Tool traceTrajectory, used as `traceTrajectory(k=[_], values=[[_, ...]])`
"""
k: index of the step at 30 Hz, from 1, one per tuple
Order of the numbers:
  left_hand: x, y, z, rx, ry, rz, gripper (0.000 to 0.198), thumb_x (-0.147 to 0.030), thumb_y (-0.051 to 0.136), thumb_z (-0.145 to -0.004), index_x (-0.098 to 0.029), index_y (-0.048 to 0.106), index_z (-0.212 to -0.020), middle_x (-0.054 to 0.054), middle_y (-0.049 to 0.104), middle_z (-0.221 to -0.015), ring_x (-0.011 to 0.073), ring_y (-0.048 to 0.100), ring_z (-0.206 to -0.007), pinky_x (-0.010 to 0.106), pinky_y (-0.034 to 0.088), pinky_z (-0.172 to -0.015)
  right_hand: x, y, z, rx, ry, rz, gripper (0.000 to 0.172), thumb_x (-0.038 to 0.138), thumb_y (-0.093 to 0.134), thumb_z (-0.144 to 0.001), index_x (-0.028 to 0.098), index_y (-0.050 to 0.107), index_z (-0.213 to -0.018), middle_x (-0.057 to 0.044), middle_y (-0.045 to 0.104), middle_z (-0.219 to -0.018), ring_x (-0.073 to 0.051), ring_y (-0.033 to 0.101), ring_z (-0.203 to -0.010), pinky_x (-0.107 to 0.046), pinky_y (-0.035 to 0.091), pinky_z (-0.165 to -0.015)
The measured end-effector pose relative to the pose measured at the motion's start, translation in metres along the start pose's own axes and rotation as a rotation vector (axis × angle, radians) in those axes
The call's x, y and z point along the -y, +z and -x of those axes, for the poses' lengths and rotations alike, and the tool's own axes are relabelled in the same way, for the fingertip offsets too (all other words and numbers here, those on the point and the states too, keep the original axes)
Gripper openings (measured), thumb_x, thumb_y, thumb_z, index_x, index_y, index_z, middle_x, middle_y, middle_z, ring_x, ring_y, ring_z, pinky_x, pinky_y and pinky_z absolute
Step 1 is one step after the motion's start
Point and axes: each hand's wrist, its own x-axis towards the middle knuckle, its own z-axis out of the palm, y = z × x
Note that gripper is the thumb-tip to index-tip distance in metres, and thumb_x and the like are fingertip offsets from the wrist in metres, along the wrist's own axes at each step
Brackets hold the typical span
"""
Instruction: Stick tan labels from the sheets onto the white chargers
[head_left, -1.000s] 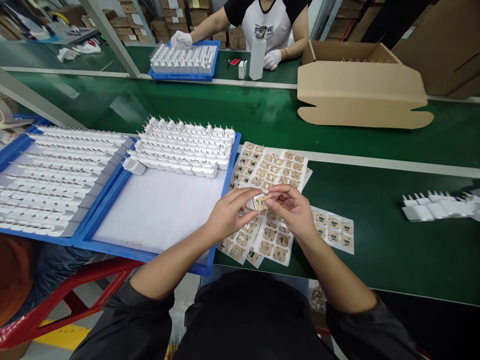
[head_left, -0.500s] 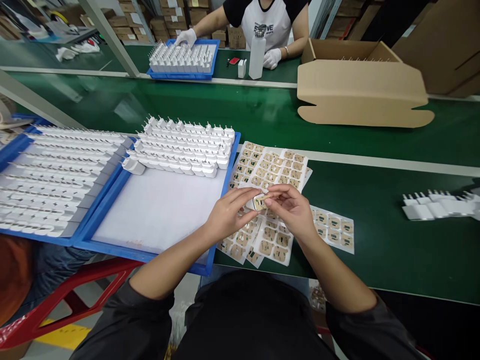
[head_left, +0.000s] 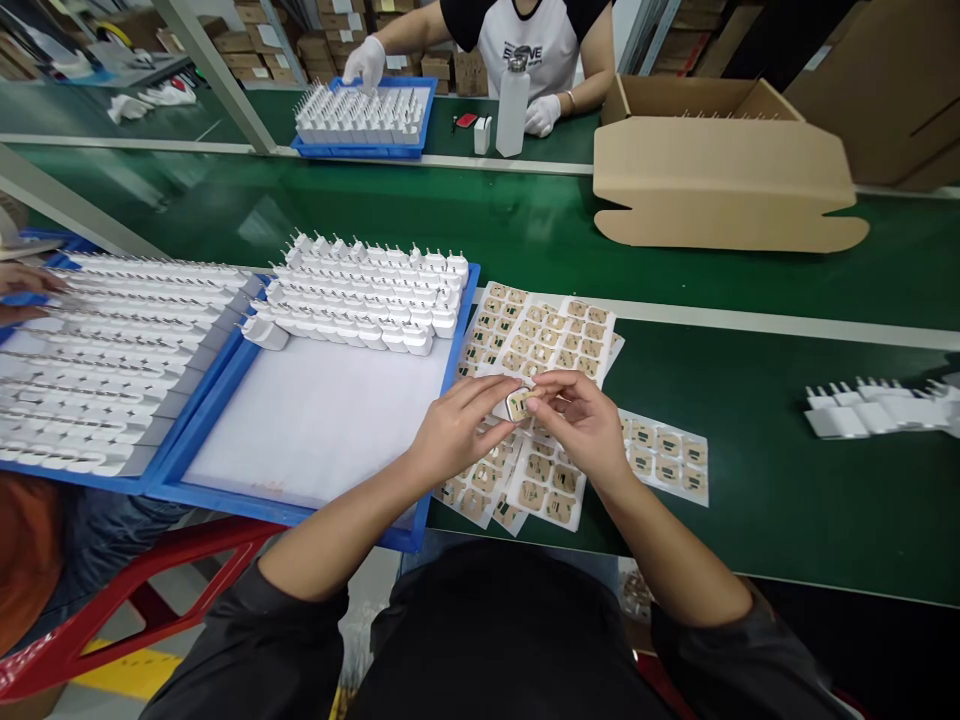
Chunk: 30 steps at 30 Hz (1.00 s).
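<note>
Between the fingers and thumb of my left hand [head_left: 456,425] is a white plug charger [head_left: 500,409]. Its end face is turned up and carries a tan adhesive sticker [head_left: 517,404] with dark and green marks. My right hand [head_left: 587,420] is closed in a pinch at the right edge of that sticker, its thumb touching the face. Both hands are above overlapping sheets of tan stickers [head_left: 561,490]. To the left, a blue tray [head_left: 315,420] holds rows of white plug chargers [head_left: 360,295], pins up, at its far end.
A second blue tray [head_left: 154,480] full of chargers adjoins on the left, with another person's hand [head_left: 26,285] over it. More chargers [head_left: 874,412] lie at the right. Across the bench are a gloved co-worker, a tray, a bottle [head_left: 513,112] and an open carton [head_left: 724,180].
My hands hold nearly the same pose on the charger. Another person's hand has come in over the left tray. The co-worker's gloved hand has lifted slightly above the far tray.
</note>
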Motion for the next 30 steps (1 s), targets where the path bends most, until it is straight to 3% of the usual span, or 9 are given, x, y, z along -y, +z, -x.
traceTrajectory(k=[10, 18, 25, 30], values=[[-0.0011, -0.0011, -0.0005, -0.009, 0.047, -0.101, 0.041, -0.025, 0.060, -0.094, -0.022, 0.052, -0.134, 0.010, 0.069, -0.121, 0.0225, 0.067, -0.112, 0.038, 0.057, -0.095, 0.0017, 0.0016, 0.0013, -0.002, -0.039, 0.112, 0.021, 0.036, 0.070, -0.090, 0.028, 0.066, -0.109, -0.003, 0.066, -0.090, -0.019, 0.064, -0.077, -0.034, 0.057, -0.068], [-0.0020, -0.0017, 0.0005, -0.011, 0.105, -0.219, 0.041, -0.023, 0.061, -0.092, -0.020, 0.053, -0.133, 0.010, 0.070, -0.119, 0.0226, 0.068, -0.108, 0.035, 0.057, -0.091, 0.0022, 0.0025, 0.0042, -0.006, -0.154, 0.323, 0.020, 0.029, 0.065, -0.093, 0.029, 0.065, -0.114, -0.005, 0.068, -0.097, -0.020, 0.066, -0.081, -0.035, 0.060, -0.068], [-0.0010, -0.0021, -0.0001, -0.012, 0.103, -0.213, 0.042, -0.022, 0.058, -0.094, -0.023, 0.052, -0.135, 0.010, 0.069, -0.120, 0.0228, 0.067, -0.107, 0.036, 0.057, -0.092, 0.0021, 0.0023, 0.0044, -0.002, -0.127, 0.316, 0.025, 0.030, 0.065, -0.093, 0.029, 0.062, -0.118, -0.004, 0.066, -0.095, -0.019, 0.066, -0.081, -0.033, 0.060, -0.067], [0.0001, -0.0015, 0.0001, -0.032, 0.117, -0.204, 0.042, -0.019, 0.060, -0.092, -0.021, 0.053, -0.134, 0.011, 0.069, -0.121, 0.0234, 0.066, -0.106, 0.037, 0.057, -0.089, 0.0061, -0.0003, -0.0001, -0.020, -0.084, 0.256, 0.031, 0.033, 0.071, -0.089, 0.030, 0.063, -0.118, -0.005, 0.059, -0.110, -0.016, 0.064, -0.078, -0.028, 0.059, -0.060]])
